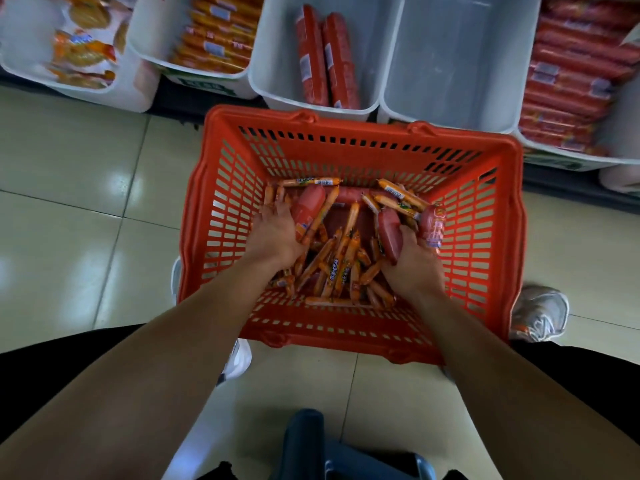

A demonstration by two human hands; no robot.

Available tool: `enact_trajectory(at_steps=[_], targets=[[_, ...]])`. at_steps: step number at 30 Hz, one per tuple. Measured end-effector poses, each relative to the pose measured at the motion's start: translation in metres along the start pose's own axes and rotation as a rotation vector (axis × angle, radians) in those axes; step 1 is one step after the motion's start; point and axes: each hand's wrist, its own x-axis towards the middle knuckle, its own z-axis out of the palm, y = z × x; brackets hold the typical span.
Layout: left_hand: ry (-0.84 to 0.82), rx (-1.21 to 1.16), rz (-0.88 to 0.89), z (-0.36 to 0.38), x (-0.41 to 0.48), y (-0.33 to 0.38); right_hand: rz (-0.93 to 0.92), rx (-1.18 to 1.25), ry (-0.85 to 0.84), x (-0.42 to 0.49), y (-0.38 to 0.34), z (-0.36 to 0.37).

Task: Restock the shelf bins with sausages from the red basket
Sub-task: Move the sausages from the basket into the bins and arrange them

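Right hand [414, 263] clamped round a thick red sausage [389, 233] at the right of the pile, thumb and fingers curled about its near end; a further thick sausage [434, 225] just beside it. Left hand [275, 233] palm down at the left of the pile, fingertips sunk among the thin orange sausages [341, 261] and against a second thick sausage [306, 209]; grip closed or loose, not discernible.

Red basket [360, 147] on the tiled floor [69, 209], close before the shelf, with the loose heap of sausages across its bottom.

Beyond its far rim, a row of white bins:
- centre bin [277, 46] with two long red sausage packs [325, 60] side by side
- clear-walled bin [460, 64] just right of it
- right bin [620, 133] stacked with red sausages [571, 81]
- left bin [149, 29] with orange sausages [218, 32]
- far-left bin [138, 91] with blurred snack packs [79, 46]

Pale shoe [540, 317] just beside the basket's near right corner; another shoe [239, 362] partly hidden at the near left corner.
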Motion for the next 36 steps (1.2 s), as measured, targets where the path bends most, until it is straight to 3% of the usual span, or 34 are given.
enact_trajectory(at_steps=[4,8,14,20,25,31,36], targets=[[-0.167,0.021,-0.028,0.004,-0.004,0.005,0.036,-0.073,-0.105,0.012,0.003,-0.01],[-0.194,-0.119,-0.04,0.006,-0.012,0.006,0.004,-0.121,-0.153,0.007,0.003,-0.006],[-0.244,-0.253,-0.042,-0.017,-0.02,0.005,0.046,0.17,-0.201,-0.003,0.011,0.0],[-0.108,-0.185,0.072,-0.07,-0.041,0.005,0.091,0.315,-0.223,-0.02,0.003,-0.018],[0.037,-0.038,0.207,-0.144,-0.064,0.007,-0.021,0.298,-0.265,-0.033,-0.023,-0.049],[0.078,0.057,0.272,-0.217,-0.076,0.003,-0.158,0.283,-0.084,-0.047,-0.055,-0.102],[0.166,-0.143,0.225,-0.209,-0.074,-0.002,-0.196,0.39,0.037,-0.052,-0.066,-0.128]])
